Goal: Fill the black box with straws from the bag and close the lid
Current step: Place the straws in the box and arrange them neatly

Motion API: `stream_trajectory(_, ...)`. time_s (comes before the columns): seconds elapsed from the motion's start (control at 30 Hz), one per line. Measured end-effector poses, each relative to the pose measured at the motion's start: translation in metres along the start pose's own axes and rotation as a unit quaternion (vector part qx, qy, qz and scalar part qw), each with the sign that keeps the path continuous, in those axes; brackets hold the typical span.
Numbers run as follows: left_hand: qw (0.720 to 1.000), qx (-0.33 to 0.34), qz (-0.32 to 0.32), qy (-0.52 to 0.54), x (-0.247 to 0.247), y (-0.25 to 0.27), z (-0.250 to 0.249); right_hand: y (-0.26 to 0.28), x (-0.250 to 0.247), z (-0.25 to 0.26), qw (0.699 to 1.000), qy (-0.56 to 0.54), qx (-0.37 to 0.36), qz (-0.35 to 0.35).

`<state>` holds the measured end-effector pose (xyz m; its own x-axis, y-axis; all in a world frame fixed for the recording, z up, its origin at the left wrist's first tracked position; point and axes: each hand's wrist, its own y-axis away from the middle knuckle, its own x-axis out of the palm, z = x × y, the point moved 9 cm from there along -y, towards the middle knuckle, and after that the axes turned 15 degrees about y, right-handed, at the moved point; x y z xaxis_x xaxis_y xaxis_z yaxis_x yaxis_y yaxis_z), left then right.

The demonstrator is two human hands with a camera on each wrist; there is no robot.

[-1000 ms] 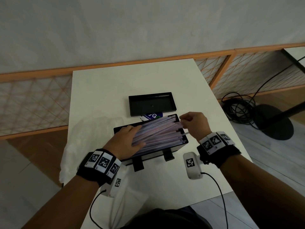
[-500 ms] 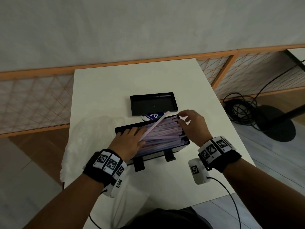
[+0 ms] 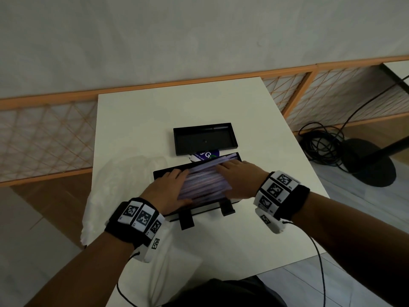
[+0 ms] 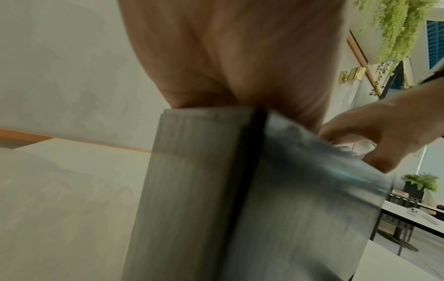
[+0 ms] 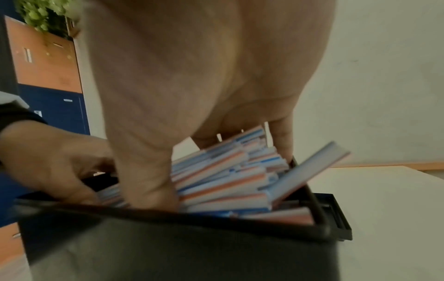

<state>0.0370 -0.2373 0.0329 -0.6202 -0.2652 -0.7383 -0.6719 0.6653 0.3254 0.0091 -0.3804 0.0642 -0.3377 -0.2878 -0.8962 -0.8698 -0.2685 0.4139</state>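
The black box (image 3: 200,209) sits mid-table, heaped with paper-wrapped straws (image 3: 204,181) that show red and blue stripes in the right wrist view (image 5: 228,182). My left hand (image 3: 171,189) lies flat on the pile's left end, fingers straight. My right hand (image 3: 238,177) lies flat on the right end, pressing down. One straw (image 5: 310,167) sticks up over the box's far right corner. The black lid (image 3: 204,138) lies upturned just behind the box. The clear plastic bag (image 3: 124,185) lies flattened to the left. In the left wrist view the box wall (image 4: 192,199) fills the frame.
A blue and white label (image 3: 204,155) lies between lid and box. The white table (image 3: 188,103) ends close on the right, where coiled black cables (image 3: 321,145) and a round stand base (image 3: 369,162) sit on the floor. An orange-framed lattice rail (image 3: 44,129) runs behind.
My right hand let go of the single straw it held over the box and came down flat on the pile. My left hand stayed on the left end.
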Motion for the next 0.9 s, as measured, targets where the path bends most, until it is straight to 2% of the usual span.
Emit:
stream_trajectory(0.13,1.000,0.009,0.003,-0.008,0.003,-0.001,0.002,-0.017,0.014,-0.003,0.999,0.016,0.005,0.048)
stream_trajectory(0.27,0.998,-0.009,0.000,-0.065,0.003,-0.002,0.001,-0.026,0.021,0.001,0.998,0.046,0.006,0.031)
stream_trajectory(0.5,0.994,-0.033,-0.030,-0.100,-0.002,-0.001,0.000,-0.019,0.007,0.003,0.997,0.044,-0.006,-0.058)
stream_trajectory(0.7,0.991,-0.008,-0.089,-0.103,-0.013,0.004,-0.007,-0.002,-0.002,0.001,0.985,0.056,0.020,-0.160)
stream_trajectory(0.77,0.990,-0.011,-0.089,-0.111,-0.015,0.004,-0.007,0.000,-0.006,-0.002,0.988,-0.008,0.017,-0.155)
stream_trajectory(0.9,0.990,-0.017,-0.069,-0.119,-0.010,0.003,-0.006,0.003,-0.008,-0.008,0.990,-0.120,0.000,-0.077)
